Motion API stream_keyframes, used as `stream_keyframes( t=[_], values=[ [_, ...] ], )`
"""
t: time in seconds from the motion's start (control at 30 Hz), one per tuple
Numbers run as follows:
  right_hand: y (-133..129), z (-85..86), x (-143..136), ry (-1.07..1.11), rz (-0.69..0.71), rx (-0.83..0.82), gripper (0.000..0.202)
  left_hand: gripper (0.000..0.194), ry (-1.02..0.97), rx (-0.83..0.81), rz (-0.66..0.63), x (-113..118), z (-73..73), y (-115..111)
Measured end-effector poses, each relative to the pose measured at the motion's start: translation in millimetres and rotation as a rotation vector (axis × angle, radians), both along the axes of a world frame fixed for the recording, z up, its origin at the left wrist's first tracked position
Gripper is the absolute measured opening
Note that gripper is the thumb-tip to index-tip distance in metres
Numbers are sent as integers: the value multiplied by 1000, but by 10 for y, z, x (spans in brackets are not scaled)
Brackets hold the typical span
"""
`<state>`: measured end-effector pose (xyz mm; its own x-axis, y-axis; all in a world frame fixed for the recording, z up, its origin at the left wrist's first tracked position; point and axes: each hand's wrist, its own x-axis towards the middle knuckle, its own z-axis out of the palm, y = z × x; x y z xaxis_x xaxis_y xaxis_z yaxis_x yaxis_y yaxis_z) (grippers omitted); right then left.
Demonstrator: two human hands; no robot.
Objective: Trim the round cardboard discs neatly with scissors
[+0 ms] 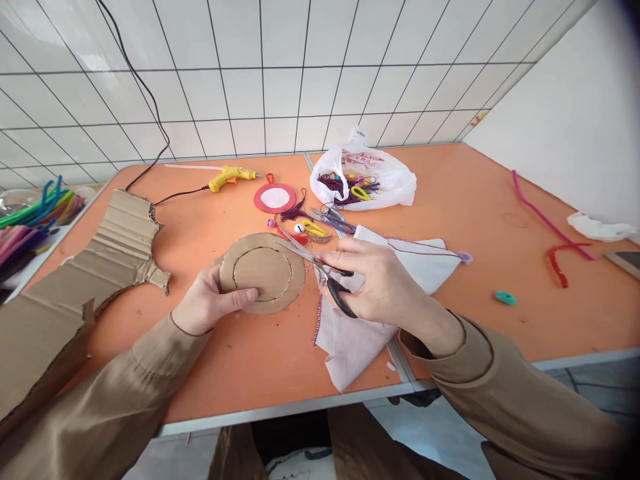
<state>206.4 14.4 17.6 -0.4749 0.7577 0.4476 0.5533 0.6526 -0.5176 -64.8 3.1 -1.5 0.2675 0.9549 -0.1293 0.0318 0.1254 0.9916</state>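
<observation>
A round cardboard disc (263, 257) with a smaller circle scored or cut into its face is gripped at its left edge by my left hand (213, 300), thumb on top. My right hand (373, 280) holds a pair of scissors (320, 265) with dark handles. Their blades are parted and reach over the upper right part of the disc. Whether the blades touch the cardboard I cannot tell. Under my right hand lies white cloth (345, 350) with a dark red beaded or stitched edge. Beyond the disc are a white bell (299, 229) and a yellow clip (315, 229).
Torn corrugated cardboard (107, 257) covers the table's left side. A yellow glue gun (231, 177), a red-rimmed round piece (275, 198) and a white plastic bag (385, 180) of trinkets sit at the back. Pipe cleaners (545, 213) and a teal coil (505, 297) lie right.
</observation>
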Motion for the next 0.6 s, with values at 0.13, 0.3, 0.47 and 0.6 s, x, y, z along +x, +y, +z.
stream_keyframes(
  t=[0.13,0.3,0.47,0.6],
  values=[
    [-9,-2,-7,-9,18,-13,25,35,-1,5,-14,5,20,4],
    [-8,-12,-6,-17,32,2,27,31,2,48,-18,29,42,4],
    [-15,0,-1,-22,32,20,26,29,-34,7,-30,29,37,-4],
    [-29,14,-5,-31,35,-1,18,29,-53,-35,-24,20,32,-3]
  ],
)
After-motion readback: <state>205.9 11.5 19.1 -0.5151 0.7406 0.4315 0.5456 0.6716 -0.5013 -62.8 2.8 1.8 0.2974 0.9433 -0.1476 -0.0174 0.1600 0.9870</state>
